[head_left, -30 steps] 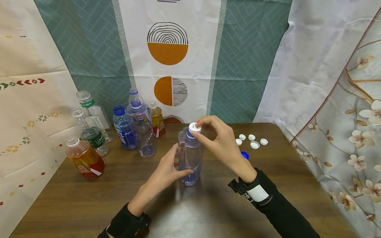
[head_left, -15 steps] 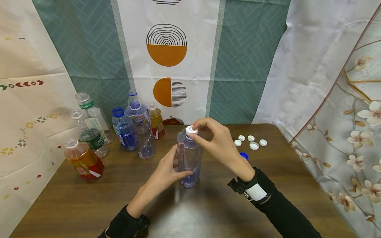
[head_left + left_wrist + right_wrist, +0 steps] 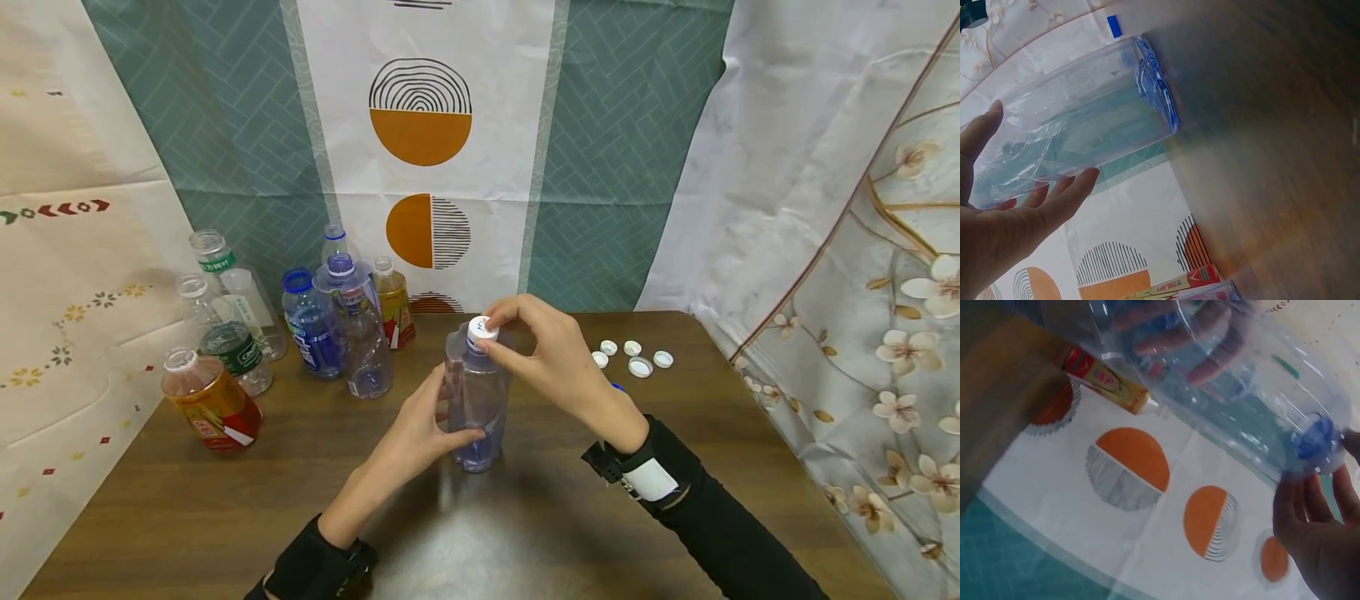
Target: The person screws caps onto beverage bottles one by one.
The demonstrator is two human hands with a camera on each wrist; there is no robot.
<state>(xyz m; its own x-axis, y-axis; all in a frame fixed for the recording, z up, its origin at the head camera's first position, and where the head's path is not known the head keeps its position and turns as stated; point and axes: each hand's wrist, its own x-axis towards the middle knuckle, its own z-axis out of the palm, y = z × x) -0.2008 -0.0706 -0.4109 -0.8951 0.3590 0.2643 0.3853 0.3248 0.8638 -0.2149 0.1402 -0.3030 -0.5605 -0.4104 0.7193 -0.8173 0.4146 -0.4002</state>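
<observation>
A large clear, bluish plastic bottle (image 3: 480,396) stands upright on the wooden table. My left hand (image 3: 420,429) grips its lower body, thumb in front and fingers round the far side. In the left wrist view the same bottle (image 3: 1085,119) lies between thumb and fingers, its ribbed base at the table. A white screw cap (image 3: 482,328) with blue writing on top sits at the bottle's mouth. The thumb and fingers of my right hand (image 3: 551,358) pinch this cap. The right wrist view shows the right hand (image 3: 1319,512) at the bottle's neck end.
At the left stand several uncapped bottles, among them a red-labelled one (image 3: 213,408), a green-labelled one (image 3: 236,346) and a blue one (image 3: 313,329). Several loose white caps (image 3: 641,367) lie at the back right. A blue cap (image 3: 617,387) is mostly hidden behind the right wrist.
The white cap has gone from tilted to level on the bottle's mouth, and the writing on it has turned. The right wrist has shifted slightly right, covering more of the blue cap.
</observation>
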